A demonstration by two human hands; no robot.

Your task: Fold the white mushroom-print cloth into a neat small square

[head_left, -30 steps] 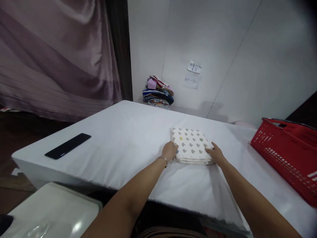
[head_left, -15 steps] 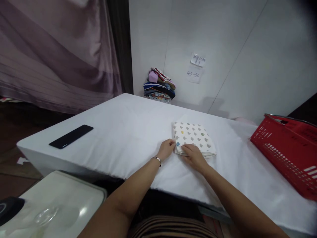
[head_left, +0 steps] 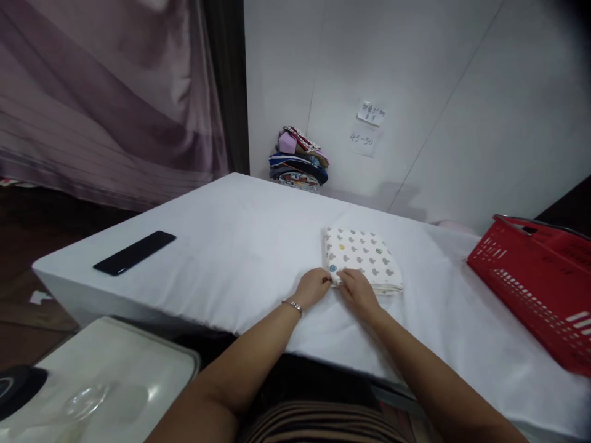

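A folded white cloth (head_left: pixel 362 258) with small grey and coloured prints lies on the white-covered table (head_left: pixel 231 246). My left hand (head_left: pixel 314 287), with a bracelet on the wrist, pinches the cloth's near left corner. My right hand (head_left: pixel 357 293) sits right beside it, fingers curled on the same near edge. Both hands meet at that corner.
A black phone (head_left: pixel 135 252) lies near the table's left edge. A red plastic basket (head_left: pixel 540 283) stands at the right. A pile of folded clothes (head_left: pixel 299 161) sits at the back by the wall. A pale lidded bin (head_left: pixel 101 381) stands lower left, below the table.
My right hand slid from the cloth's right side over to its near left corner, next to my left hand. The cloth stayed in place.
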